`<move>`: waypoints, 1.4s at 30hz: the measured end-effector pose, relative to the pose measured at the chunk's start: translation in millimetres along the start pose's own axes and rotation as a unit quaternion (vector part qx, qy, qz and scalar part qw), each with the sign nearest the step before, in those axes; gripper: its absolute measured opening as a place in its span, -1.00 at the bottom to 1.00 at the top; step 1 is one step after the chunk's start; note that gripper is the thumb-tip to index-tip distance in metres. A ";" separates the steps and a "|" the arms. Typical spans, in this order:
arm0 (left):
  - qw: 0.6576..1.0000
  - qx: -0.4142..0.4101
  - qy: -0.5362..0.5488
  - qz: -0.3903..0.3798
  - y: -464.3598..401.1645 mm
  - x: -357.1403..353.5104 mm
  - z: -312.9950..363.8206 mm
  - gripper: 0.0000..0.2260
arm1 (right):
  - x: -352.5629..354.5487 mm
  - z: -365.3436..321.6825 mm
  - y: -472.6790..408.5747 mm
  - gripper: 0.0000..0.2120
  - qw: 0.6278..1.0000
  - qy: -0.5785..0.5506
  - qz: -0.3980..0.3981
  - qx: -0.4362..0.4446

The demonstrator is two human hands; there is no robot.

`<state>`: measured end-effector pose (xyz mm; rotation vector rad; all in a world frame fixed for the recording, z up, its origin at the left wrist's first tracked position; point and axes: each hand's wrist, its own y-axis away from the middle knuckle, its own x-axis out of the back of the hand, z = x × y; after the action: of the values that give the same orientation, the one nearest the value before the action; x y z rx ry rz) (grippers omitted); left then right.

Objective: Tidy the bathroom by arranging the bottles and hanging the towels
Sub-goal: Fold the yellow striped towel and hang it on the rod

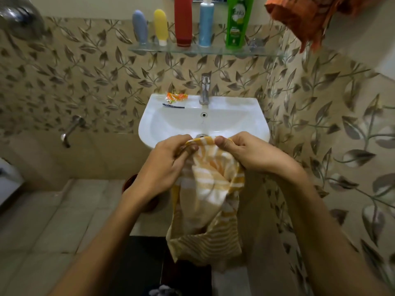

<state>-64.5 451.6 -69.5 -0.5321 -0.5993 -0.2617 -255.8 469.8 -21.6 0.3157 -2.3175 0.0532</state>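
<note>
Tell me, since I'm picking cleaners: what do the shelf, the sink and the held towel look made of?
Shelf: clear glass, the tiles show through it. Sink: glossy white, probably glazed ceramic, with bright highlights. Towel: soft woven cloth, yellow and white stripes, hanging in folds from the left hand and right hand.

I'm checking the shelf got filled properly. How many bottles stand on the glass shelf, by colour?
Grey-blue bottle: 1
Yellow bottle: 1
Red bottle: 1
Light blue bottle: 1
Green bottle: 1
Total: 5 on the glass shelf
</note>
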 end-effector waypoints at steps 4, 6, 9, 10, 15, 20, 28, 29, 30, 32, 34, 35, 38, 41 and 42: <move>0.995 -0.019 -0.087 0.051 -4.3 6.2 -2.4 -0.96 | -5.3 5.9 -11.5 -0.55 0.998 -0.033 -0.042 0.012; 0.994 -0.019 -0.087 0.056 -5.5 5.3 -1.9 -0.88 | -8.3 5.6 -14.4 -0.73 0.998 -0.044 -0.031 0.030; 0.995 -0.014 -0.075 0.068 -7.1 2.3 -2.0 -0.93 | -12.7 3.7 -19.2 -0.71 0.997 -0.059 -0.007 0.041; 0.995 -0.014 -0.071 0.075 -7.8 1.3 -2.9 -0.95 | -13.0 4.6 -20.2 -0.68 0.997 -0.061 -0.006 0.047; 0.989 -0.019 -0.093 0.109 -13.3 -8.8 -4.9 -0.94 | -7.5 3.5 -17.4 -0.73 0.993 -0.092 -0.015 0.070; 0.982 0.075 -0.125 0.119 -18.7 -30.4 -15.7 -0.82 | 8.0 2.3 -16.0 -0.70 0.982 -0.143 -0.044 0.113; 0.973 0.152 -0.100 0.139 -22.2 -25.4 -25.3 -0.79 | 9.7 32.3 -14.8 -0.52 0.952 -0.304 0.000 0.035; 0.974 0.153 -0.096 0.134 -21.4 -25.2 -24.5 -0.79 | 9.5 36.1 -13.6 -0.47 0.948 -0.318 -0.013 0.026; 0.975 0.157 -0.092 0.127 -20.3 -25.3 -23.4 -0.79 | 10.3 38.7 -12.8 -0.49 0.952 -0.305 -0.019 0.017; 0.977 0.167 -0.082 0.109 -15.2 -27.2 -21.0 -0.78 | 11.0 41.8 -9.9 -0.68 0.971 -0.237 -0.021 0.016; 0.980 0.166 -0.067 0.089 -7.2 -31.5 -16.4 -0.83 | 7.8 43.0 -8.3 -0.80 0.967 -0.253 -0.018 0.032; 0.982 0.162 -0.057 0.080 -3.4 -33.9 -12.8 -0.86 | 3.8 38.9 -8.2 -0.83 0.950 -0.308 -0.019 0.042; 0.986 0.148 -0.049 0.062 -0.5 -38.6 -3.2 -0.91 | -12.5 25.8 -14.7 -0.86 0.952 -0.304 0.035 0.024; 0.988 0.142 -0.029 0.056 -2.7 -32.0 3.2 -0.80 | -16.2 14.8 -17.9 -0.90 0.962 -0.274 -0.002 -0.006; 0.989 0.133 -0.012 0.058 -2.8 -28.1 6.4 -0.78 | -15.3 8.7 -16.2 -0.88 0.950 -0.310 -0.041 0.000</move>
<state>-91.0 455.0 -80.7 -0.3105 -0.6133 -0.0627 -247.8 456.1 -39.6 0.4813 -2.9215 -0.1036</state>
